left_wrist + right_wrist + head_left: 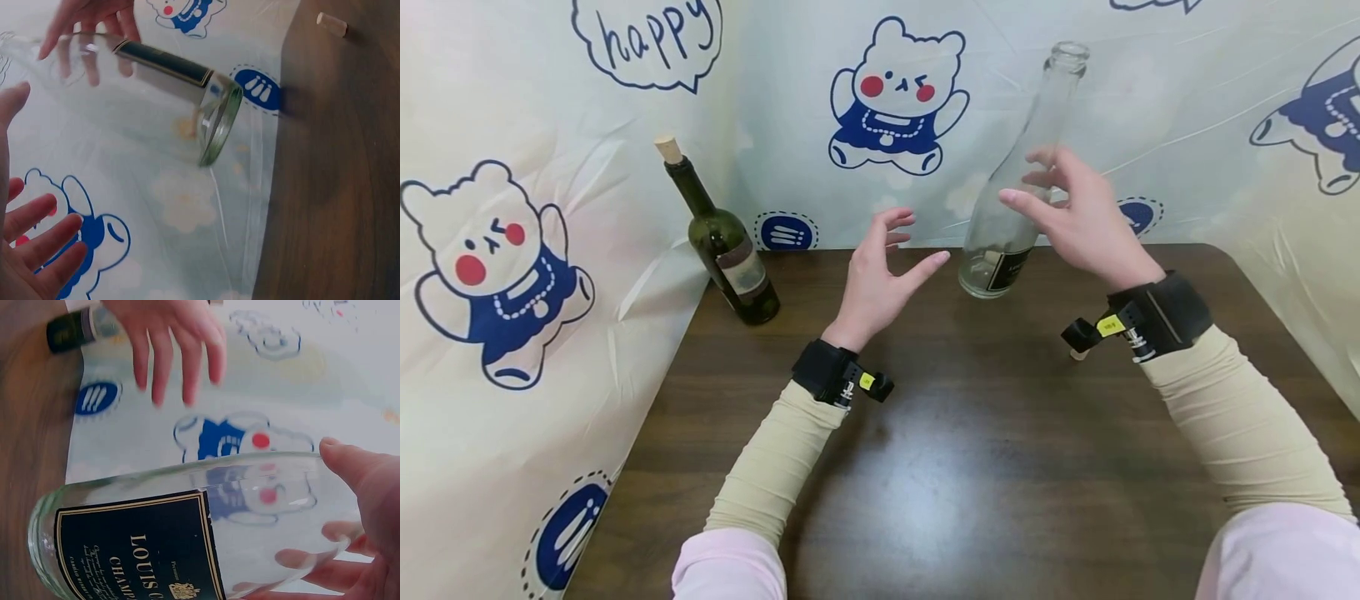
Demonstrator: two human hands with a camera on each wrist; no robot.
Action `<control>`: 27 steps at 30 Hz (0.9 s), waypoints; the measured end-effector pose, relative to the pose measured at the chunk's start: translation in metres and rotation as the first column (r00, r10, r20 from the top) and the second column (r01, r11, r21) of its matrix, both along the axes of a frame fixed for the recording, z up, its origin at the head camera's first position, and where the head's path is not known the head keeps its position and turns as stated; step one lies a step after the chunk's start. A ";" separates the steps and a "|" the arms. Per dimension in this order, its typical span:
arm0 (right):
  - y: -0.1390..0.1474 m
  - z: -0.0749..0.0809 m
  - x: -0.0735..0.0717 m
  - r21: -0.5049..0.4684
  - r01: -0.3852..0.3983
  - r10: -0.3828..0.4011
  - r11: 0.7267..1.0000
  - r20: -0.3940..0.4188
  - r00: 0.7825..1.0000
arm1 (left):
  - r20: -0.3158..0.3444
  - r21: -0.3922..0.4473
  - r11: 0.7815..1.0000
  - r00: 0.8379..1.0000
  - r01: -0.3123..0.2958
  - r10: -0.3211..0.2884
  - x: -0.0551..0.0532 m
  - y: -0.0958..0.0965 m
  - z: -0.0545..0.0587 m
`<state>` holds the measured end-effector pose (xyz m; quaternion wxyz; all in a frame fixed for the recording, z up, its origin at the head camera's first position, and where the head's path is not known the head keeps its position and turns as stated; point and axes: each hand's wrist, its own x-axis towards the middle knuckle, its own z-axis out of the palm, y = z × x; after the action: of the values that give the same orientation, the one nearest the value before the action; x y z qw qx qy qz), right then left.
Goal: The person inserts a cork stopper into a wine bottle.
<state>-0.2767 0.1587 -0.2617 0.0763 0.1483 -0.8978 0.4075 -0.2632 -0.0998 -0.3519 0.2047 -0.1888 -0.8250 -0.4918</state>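
My right hand (1078,212) holds a clear glass bottle (992,221) around its upper body, thumb on the near side and fingers curled behind the glass. A black label with gold lines shows on the bottle in the right wrist view. In the left wrist view its base sits against the cloth, above the table's back edge, so it is held off the table. To the left of the bottle, my left hand (880,283) is raised with fingers spread and gently bent, holding nothing. A loose cork (331,24) lies on the table, mostly hidden behind the right wrist camera in the head view.
A dark green wine bottle (730,258) with a cork (667,150) in its neck stands at the table's back left. The brown wooden table (925,467) is bounded behind and at the sides by a pale cloth (775,125) printed with cartoon bears.
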 end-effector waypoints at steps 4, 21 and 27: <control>-0.013 0.002 0.008 0.005 -0.057 0.057 0.998 -0.005 0.998 | 0.039 0.017 0.998 0.997 0.068 -0.068 0.005 0.008 0.006; -0.044 -0.003 0.031 -0.001 -0.221 0.221 0.975 -0.012 0.975 | -0.016 -0.044 0.989 0.990 0.138 -0.139 0.014 0.015 0.003; -0.044 -0.011 0.034 -0.015 -0.244 0.245 0.970 0.043 0.969 | 0.005 -0.099 0.984 0.989 0.148 -0.148 0.017 0.011 0.000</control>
<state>-0.2431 0.1148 -0.2729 0.0063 0.2482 -0.8722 0.4215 -0.2461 -0.0892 -0.3523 0.1590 -0.2601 -0.8317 -0.4641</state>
